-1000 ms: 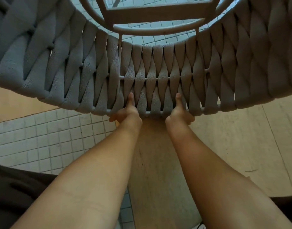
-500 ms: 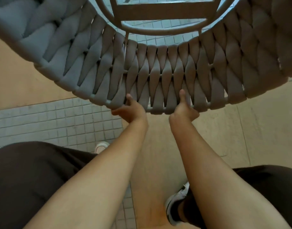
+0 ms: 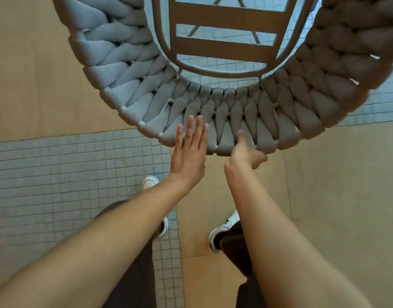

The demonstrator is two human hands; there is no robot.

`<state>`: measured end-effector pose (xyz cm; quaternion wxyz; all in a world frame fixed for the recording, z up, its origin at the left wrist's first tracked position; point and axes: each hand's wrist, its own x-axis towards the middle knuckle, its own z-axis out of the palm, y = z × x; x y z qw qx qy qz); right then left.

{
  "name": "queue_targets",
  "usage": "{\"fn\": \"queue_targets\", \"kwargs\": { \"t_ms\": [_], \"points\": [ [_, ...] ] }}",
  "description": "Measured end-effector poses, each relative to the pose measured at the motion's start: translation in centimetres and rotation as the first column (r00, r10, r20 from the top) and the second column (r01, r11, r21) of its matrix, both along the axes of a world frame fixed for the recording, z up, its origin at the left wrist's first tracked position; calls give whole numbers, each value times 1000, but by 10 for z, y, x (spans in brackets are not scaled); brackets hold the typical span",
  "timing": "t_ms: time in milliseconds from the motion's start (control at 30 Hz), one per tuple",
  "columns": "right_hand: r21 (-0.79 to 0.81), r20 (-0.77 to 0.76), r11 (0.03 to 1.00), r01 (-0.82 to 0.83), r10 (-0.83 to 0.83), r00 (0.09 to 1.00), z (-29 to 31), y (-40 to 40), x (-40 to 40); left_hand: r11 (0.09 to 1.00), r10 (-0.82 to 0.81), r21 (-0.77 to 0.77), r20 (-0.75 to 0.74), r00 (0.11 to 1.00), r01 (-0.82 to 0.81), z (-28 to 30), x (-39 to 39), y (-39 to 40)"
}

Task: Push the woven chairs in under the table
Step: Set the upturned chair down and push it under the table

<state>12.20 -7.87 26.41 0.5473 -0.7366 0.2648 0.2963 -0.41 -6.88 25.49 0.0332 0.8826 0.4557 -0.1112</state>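
A woven chair (image 3: 233, 116) with a curved back of thick grey braided straps fills the upper half of the head view; its slatted seat frame (image 3: 226, 52) shows beyond the back. My left hand (image 3: 188, 152) is flat and open, fingers spread against the outside of the back near its lower rim. My right hand (image 3: 246, 152) grips the lower rim of the back, thumb up on the weave, fingers curled underneath and hidden. No table top is visible.
The floor is beige slabs (image 3: 337, 185) with bands of small grey tiles (image 3: 64, 174). My white shoes (image 3: 222, 230) and dark trousers (image 3: 133, 274) stand just behind the chair. Thin dark legs (image 3: 213, 10) show through the seat frame.
The chair has slid away from me. My left hand let go of the rim and opened flat against the weave. My right hand keeps its grip. I have stepped forward.
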Motion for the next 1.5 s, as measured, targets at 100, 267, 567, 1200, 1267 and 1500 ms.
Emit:
{"fn": "queue_targets", "kwargs": {
  "t_ms": [100,267,567,1200,1267,1500],
  "points": [
    [-27,49,1000,-12,13,999,38,3,2,963,-270,-51,-144,952,265,35,-6,48],
    [-18,15,999,-48,48,999,95,7,-8,919,-344,-240,-98,934,313,86,-6,89],
    [-556,467,574,-602,814,345,187,1,-34,865,-418,-343,-91,904,366,153,-18,166],
    [-870,-142,-300,-391,913,-384,208,193,26,685,-711,-246,-18,703,686,211,8,336],
    [-875,-143,-289,-388,921,-363,208,202,33,679,-727,-181,-26,686,712,208,16,344],
    [-890,-128,-246,-385,943,-307,206,232,56,625,-777,-117,-2,630,771,207,48,384]
  ]
}}
